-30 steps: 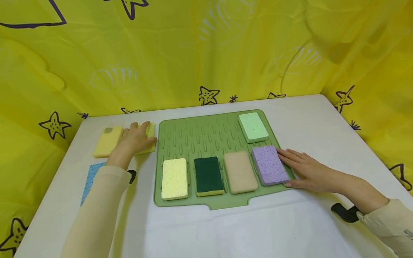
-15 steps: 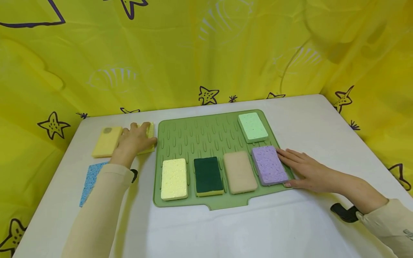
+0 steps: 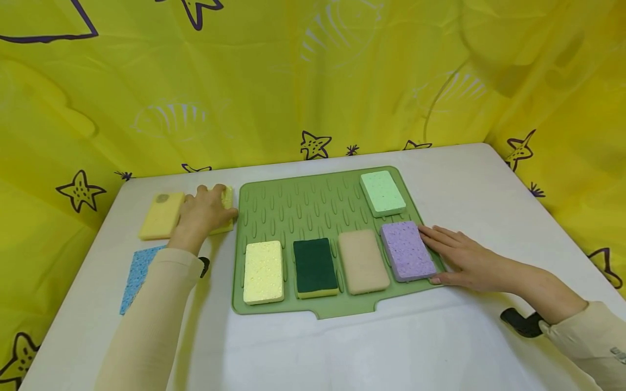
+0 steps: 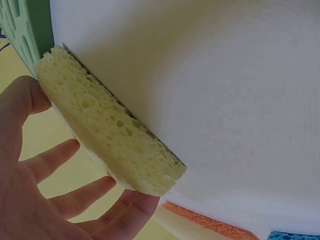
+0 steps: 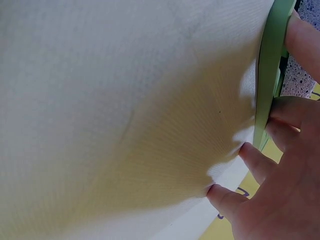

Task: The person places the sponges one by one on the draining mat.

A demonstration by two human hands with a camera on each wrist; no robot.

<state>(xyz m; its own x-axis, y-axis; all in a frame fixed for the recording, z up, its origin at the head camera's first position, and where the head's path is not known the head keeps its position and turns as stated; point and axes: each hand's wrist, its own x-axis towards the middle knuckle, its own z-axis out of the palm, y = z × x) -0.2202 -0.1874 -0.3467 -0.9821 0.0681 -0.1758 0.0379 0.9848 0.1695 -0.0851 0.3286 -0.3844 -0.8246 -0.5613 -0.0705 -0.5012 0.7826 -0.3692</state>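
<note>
The left sleeve (image 3: 151,309) has shifted slightly inward, baring more of the blue sponge (image 3: 139,271); both hands keep their places. The left hand (image 3: 202,210) is partly curled, thumb and fingers gripping the edges of a porous yellow sponge (image 4: 110,125) on the white table (image 3: 391,353). The right hand (image 3: 462,254) lies fingers spread, holding nothing, at the edge of the ribbed green mat (image 3: 293,209), just beside the pitted purple sponge (image 3: 408,251). Farther along lie a smooth tan block (image 3: 364,260), a dark scourer (image 3: 315,266) and a speckled lemon sponge (image 3: 264,271).
</note>
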